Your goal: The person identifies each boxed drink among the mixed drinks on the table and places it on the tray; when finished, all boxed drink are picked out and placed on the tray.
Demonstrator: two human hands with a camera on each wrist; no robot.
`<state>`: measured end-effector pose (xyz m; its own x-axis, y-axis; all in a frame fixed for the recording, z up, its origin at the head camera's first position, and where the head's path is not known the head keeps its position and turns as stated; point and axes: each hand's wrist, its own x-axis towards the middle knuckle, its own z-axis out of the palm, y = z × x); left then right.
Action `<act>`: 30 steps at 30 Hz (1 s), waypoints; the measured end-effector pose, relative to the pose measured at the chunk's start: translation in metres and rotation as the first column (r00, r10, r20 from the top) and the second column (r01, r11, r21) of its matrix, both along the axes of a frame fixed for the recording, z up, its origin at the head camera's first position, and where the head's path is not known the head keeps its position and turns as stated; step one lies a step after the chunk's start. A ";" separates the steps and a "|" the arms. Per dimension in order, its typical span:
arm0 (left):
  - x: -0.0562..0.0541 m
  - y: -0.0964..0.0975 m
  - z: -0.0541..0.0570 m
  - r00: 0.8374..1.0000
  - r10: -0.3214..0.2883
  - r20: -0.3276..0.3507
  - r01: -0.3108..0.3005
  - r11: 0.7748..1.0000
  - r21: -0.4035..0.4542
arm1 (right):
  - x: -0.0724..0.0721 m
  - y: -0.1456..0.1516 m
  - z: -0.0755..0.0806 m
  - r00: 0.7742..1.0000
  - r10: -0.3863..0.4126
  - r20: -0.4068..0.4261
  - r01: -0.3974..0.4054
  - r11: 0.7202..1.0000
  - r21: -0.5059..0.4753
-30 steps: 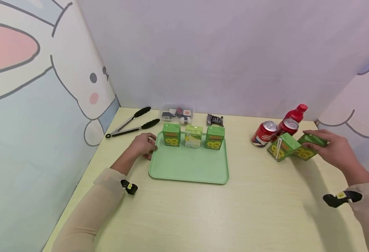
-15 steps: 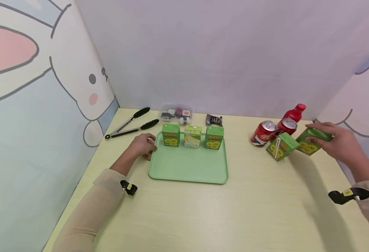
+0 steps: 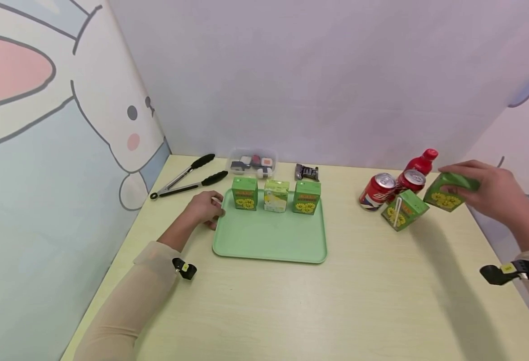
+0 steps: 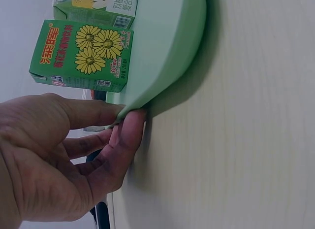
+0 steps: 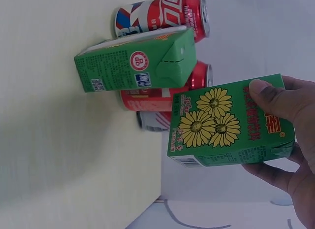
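Note:
My left hand [image 3: 205,208] pinches the left rim of the light green tray [image 3: 270,240], thumb above and fingers below, as the left wrist view shows. Along the tray's far side stand a green drink carton [image 3: 245,193] with yellow flowers, a paler yellow-green carton [image 3: 276,196] and another green carton [image 3: 307,198]. My right hand [image 3: 494,193] grips the top end of a green flower-printed drink carton [image 5: 224,123], tilted and lifted off the table. Just left of it, a second such carton [image 3: 405,210] with a white straw stands on the table.
Two red soda cans [image 3: 378,192] and a red bottle [image 3: 423,161] stand behind the straw carton. At the back left lie black-tipped tongs [image 3: 187,176], a clear plastic box [image 3: 252,163] of small pieces and a dark wrapped snack [image 3: 307,172]. A wall runs behind the table.
My right hand has raised the green carton up and to the right, away from the straw carton. My left hand and the tray have stayed in place.

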<state>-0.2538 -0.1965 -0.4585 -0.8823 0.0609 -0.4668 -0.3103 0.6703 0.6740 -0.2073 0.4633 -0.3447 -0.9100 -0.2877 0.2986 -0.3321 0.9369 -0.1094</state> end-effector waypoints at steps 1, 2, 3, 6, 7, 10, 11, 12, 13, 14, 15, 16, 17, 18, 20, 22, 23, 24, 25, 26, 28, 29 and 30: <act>0.000 0.000 0.000 1.000 0.000 0.001 0.000 1.000 0.000 | -0.001 -0.002 0.003 1.000 0.011 -0.012 -0.011 1.000 0.003; 0.000 0.000 0.000 1.000 0.000 0.001 0.000 1.000 -0.001 | -0.001 -0.004 0.006 1.000 0.022 -0.021 -0.021 1.000 0.004; -0.001 0.000 -0.001 1.000 -0.001 0.002 0.001 1.000 -0.003 | -0.002 -0.007 0.009 0.999 0.031 -0.031 -0.031 0.999 0.006; 0.000 0.000 -0.001 1.000 -0.001 0.001 0.001 1.000 -0.005 | -0.003 -0.016 0.019 0.996 0.072 -0.060 -0.072 0.997 0.009; 0.000 0.000 -0.001 1.000 -0.001 0.001 0.001 1.000 -0.006 | -0.003 -0.019 0.022 0.994 0.088 -0.071 -0.088 0.996 0.007; 0.000 0.000 -0.001 1.000 -0.003 -0.002 0.003 1.000 -0.005 | -0.005 -0.029 0.032 0.985 0.136 -0.103 -0.136 0.991 0.010; 0.000 0.000 -0.001 1.000 -0.003 -0.003 0.003 1.000 -0.004 | -0.005 -0.032 0.034 0.983 0.150 -0.111 -0.150 0.989 0.009; 0.000 0.000 -0.001 1.000 -0.003 -0.005 0.003 1.000 -0.003 | -0.006 -0.036 0.037 0.981 0.157 -0.113 -0.157 0.988 0.009; 0.001 0.000 -0.001 1.000 -0.003 -0.005 0.003 1.000 0.000 | -0.007 -0.040 0.039 0.979 0.167 -0.118 -0.167 0.986 0.012; 0.001 -0.001 -0.001 1.000 -0.004 -0.006 0.004 1.000 0.003 | -0.007 -0.044 0.042 0.976 0.178 -0.126 -0.177 0.984 0.015; 0.001 -0.001 0.000 1.000 -0.004 -0.007 0.004 1.000 0.005 | -0.008 -0.048 0.044 0.971 0.193 -0.140 -0.193 0.981 0.016; 0.002 -0.001 0.000 1.000 -0.004 -0.007 0.004 1.000 0.008 | -0.009 -0.052 0.046 0.967 0.207 -0.149 -0.207 0.978 0.017; 0.002 -0.001 0.000 1.000 -0.005 -0.008 0.005 1.000 0.010 | -0.009 -0.056 0.047 0.961 0.225 -0.159 -0.226 0.974 0.012; 0.002 -0.001 0.000 1.000 -0.006 -0.008 0.006 1.000 0.013 | -0.010 -0.059 0.049 0.954 0.245 -0.171 -0.247 0.969 0.008; 0.002 -0.001 0.001 1.000 -0.008 -0.010 0.009 1.000 0.016 | -0.011 -0.067 0.051 0.939 0.285 -0.191 -0.291 0.957 -0.008; 0.002 -0.001 0.001 1.000 -0.010 -0.011 0.010 1.000 0.016 | -0.011 -0.075 0.052 0.929 0.316 -0.192 -0.327 0.945 -0.028; 0.002 -0.001 0.001 1.000 -0.010 -0.010 0.010 1.000 0.017 | -0.011 -0.080 0.053 0.925 0.330 -0.191 -0.343 0.939 -0.040; 0.002 -0.001 0.001 1.000 -0.010 -0.009 0.010 1.000 0.017 | -0.011 -0.084 0.053 0.923 0.337 -0.186 -0.351 0.936 -0.043; 0.002 -0.001 0.001 1.000 -0.009 -0.009 0.009 1.000 0.017 | -0.010 -0.089 0.054 0.919 0.349 -0.184 -0.362 0.931 -0.043; 0.002 -0.001 0.001 1.000 -0.009 -0.008 0.009 1.000 0.016 | -0.010 -0.094 0.055 0.915 0.359 -0.181 -0.372 0.927 -0.042; 0.003 0.000 0.002 1.000 -0.009 -0.007 0.010 1.000 0.016 | -0.008 -0.103 0.057 0.911 0.376 -0.171 -0.388 0.921 -0.041; 0.003 0.000 0.002 1.000 -0.009 -0.007 0.009 1.000 0.017 | -0.008 -0.108 0.058 0.907 0.387 -0.169 -0.398 0.917 -0.039; 0.003 0.000 0.002 1.000 -0.010 -0.008 0.010 1.000 0.014 | -0.007 -0.113 0.059 0.903 0.397 -0.167 -0.408 0.912 -0.036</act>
<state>-0.2510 -0.1967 -0.4563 -0.8852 0.0765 -0.4588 -0.2980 0.6640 0.6857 -0.2142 0.3503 -0.2853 -0.6626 -0.5935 0.4568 -0.6969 0.7121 -0.0857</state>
